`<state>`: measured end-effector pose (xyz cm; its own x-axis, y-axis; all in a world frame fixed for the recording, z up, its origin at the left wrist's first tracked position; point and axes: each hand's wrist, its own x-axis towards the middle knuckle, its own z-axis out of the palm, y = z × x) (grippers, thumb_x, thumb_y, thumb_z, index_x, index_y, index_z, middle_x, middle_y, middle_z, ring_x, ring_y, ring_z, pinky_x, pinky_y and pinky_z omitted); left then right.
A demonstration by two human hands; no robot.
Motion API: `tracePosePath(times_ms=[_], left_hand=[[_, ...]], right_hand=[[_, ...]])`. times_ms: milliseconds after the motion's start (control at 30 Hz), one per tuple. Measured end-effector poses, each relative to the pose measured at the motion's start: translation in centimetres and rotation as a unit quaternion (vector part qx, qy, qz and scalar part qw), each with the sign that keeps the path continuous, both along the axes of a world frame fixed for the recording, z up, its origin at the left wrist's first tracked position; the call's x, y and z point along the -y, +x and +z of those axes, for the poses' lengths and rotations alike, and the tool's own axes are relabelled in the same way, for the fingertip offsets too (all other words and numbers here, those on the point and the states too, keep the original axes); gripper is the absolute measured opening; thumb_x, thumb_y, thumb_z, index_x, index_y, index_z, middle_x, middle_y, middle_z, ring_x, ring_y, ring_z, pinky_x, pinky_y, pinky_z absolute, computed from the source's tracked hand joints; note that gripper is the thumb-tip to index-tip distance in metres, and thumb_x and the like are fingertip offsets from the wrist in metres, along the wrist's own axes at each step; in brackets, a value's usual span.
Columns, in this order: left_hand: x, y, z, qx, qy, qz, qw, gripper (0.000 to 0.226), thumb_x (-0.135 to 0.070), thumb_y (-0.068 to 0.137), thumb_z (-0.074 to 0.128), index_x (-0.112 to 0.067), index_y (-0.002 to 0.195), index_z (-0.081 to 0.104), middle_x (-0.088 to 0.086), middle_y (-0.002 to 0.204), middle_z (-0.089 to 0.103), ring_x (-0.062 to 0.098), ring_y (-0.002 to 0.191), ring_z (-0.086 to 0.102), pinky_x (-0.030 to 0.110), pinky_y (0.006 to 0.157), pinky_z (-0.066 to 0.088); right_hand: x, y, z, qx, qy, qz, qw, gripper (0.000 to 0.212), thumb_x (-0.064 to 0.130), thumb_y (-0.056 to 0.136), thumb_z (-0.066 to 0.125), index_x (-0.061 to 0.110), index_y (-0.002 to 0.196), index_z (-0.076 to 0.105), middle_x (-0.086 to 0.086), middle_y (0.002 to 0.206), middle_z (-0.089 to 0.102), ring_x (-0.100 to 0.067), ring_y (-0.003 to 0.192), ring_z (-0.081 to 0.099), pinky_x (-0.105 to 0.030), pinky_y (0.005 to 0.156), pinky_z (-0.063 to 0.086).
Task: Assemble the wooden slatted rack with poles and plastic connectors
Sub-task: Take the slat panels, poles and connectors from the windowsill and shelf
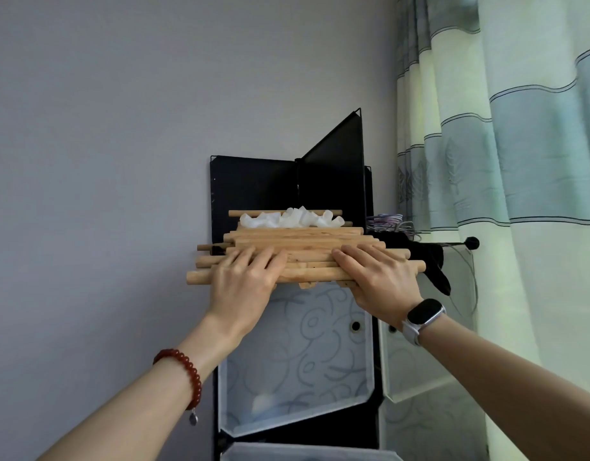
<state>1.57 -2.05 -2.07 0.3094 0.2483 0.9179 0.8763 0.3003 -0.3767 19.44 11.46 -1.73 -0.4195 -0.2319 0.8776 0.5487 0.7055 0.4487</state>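
Note:
A stack of wooden poles and slats lies on top of a black cube cabinet, high up in front of me. White plastic connectors are heaped on the back of the stack. My left hand lies palm down on the left front of the pile, fingers over the poles. My right hand lies the same way on the right front, fingers curled over the front edge. Both hands press on the bundle; I cannot see the thumbs beneath it.
The cabinet has translucent patterned doors, one swung open below the stack. Black panels stand behind the pile against the grey wall. A dark cloth and hangers lie to the right, by a striped curtain.

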Motion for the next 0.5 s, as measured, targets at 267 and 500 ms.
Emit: tracePosePath(times_ms=[267, 500], left_hand=[[4.8, -0.5, -1.3, -0.014, 0.035, -0.079, 0.996, 0.031, 0.01, 0.071, 0.06, -0.006, 0.094, 0.074, 0.007, 0.095, 0.073, 0.03, 0.08, 0.07, 0.041, 0.069, 0.058], [11.0, -0.1, -1.9, -0.02, 0.033, -0.139, 0.99, 0.04, 0.014, 0.061, 0.074, -0.004, 0.096, 0.073, 0.01, 0.095, 0.073, 0.034, 0.082, 0.07, 0.044, 0.07, 0.056]], right_hand=[[7.2, 1.4, -0.6, -0.006, 0.038, -0.064, 0.997, 0.037, 0.003, 0.061, 0.075, 0.009, 0.097, 0.071, -0.004, 0.091, 0.071, -0.026, 0.075, 0.067, -0.032, 0.056, 0.054], [15.4, 2.8, -1.9, -0.009, 0.029, -0.123, 0.992, 0.039, 0.003, 0.058, 0.073, 0.013, 0.096, 0.071, -0.002, 0.093, 0.071, -0.023, 0.079, 0.068, -0.029, 0.064, 0.055]])
